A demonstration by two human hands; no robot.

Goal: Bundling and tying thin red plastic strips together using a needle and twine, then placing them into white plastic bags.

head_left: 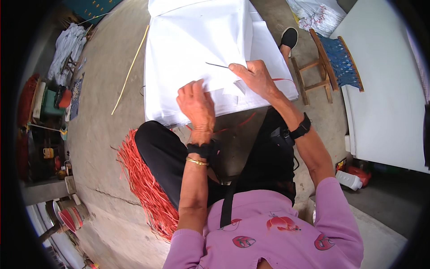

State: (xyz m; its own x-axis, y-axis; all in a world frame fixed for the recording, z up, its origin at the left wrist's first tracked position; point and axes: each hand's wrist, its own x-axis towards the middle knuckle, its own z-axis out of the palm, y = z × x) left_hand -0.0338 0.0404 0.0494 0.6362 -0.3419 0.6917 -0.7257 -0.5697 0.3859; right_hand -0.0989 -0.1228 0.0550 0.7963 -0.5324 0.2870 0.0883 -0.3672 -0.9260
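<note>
A stack of white sheets (192,40), like cloth or woven plastic, lies before me over my knees. My right hand (256,78) is closed around a thin dark needle-like rod (217,65), whose tip points left over the sheets. A raised corner of the top sheet meets this hand, and a red strand (282,80) runs off to its right. My left hand (195,104) bends its fingers over the near part of the top sheet, gripping it beside a fold. Its fingertips are slightly blurred and partly hidden.
Beside my left leg lies a large bundle of red strands (150,188). A yellow strip (130,71) rests on the concrete floor. A wooden stool with blue webbing (336,60) stands at the right, near a white panel (389,89). Another person's dark shoe (289,37) shows beyond the stack.
</note>
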